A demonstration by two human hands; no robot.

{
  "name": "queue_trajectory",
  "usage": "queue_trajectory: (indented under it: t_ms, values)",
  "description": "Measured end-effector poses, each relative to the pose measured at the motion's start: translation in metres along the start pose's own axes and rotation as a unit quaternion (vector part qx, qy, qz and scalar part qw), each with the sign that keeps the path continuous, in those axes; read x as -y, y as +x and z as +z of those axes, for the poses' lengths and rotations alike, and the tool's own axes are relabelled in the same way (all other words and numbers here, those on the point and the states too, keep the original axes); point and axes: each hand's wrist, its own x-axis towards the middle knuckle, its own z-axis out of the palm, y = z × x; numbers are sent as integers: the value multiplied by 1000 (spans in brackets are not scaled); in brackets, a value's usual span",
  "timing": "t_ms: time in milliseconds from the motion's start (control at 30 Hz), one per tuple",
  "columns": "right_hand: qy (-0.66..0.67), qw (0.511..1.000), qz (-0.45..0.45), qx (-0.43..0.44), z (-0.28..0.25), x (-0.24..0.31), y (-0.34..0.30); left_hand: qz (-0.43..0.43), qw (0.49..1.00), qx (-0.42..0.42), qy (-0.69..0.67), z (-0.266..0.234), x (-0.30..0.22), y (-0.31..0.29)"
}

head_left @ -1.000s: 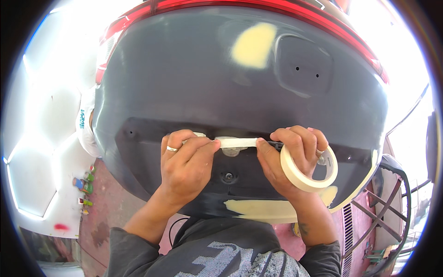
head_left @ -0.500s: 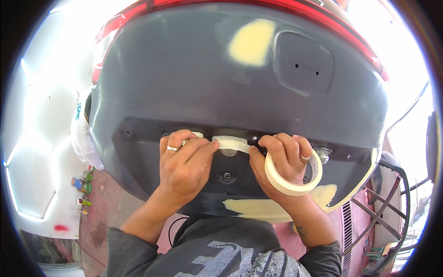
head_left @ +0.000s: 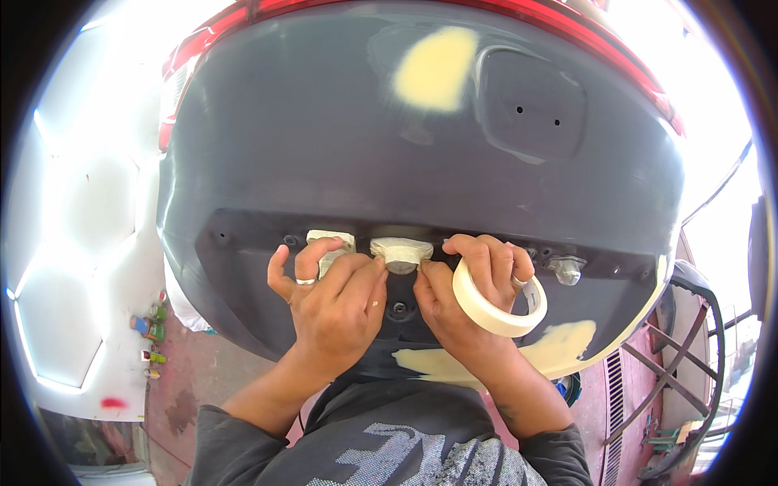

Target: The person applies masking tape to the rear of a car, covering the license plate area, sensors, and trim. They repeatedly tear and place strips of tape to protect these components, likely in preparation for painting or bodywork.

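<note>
A strip of cream masking tape (head_left: 402, 245) lies bent over the covered fitting (head_left: 401, 266) in the middle of the dark grey car panel (head_left: 340, 146). At the strip's left end, the thumb and forefinger of my left hand (head_left: 336, 308) press together, while its outer fingers lift beside another taped part (head_left: 331, 240). My right hand (head_left: 454, 304) pinches the right end, its fingertips partly hidden. Around the fingers of that hand hangs the masking tape roll (head_left: 500, 321).
Pale filler patches (head_left: 436, 71) mark the panel. Right of my hand is a wrapped fitting (head_left: 566, 269). Several small cans (head_left: 150, 328) stand on the floor at left. A black-rimmed part and metal stand (head_left: 689, 364) are at right.
Both hands have moved slightly down, and the strip's ends now bend down around the fitting. My left hand's outer fingers have lifted, uncovering the taped part. White clothing at left has sunk lower.
</note>
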Motion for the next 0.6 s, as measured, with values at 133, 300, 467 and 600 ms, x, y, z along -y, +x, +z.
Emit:
queue_trajectory:
  t_ms: [133,300,467,600]
  values:
    - [-1,999,28,19,-3,6,3,-27,999,-10,-16,3,-5,-5]
    - [14,998,38,39,-10,5,1,-50,997,44,-44,-13,-10,-5]
    - [18,1000,12,16,-25,-19,-7,9,999,-14,-43,-22,26,-6]
    - [18,999,-38,7,-25,-25,7,77,996,-5,-41,-26,38,23]
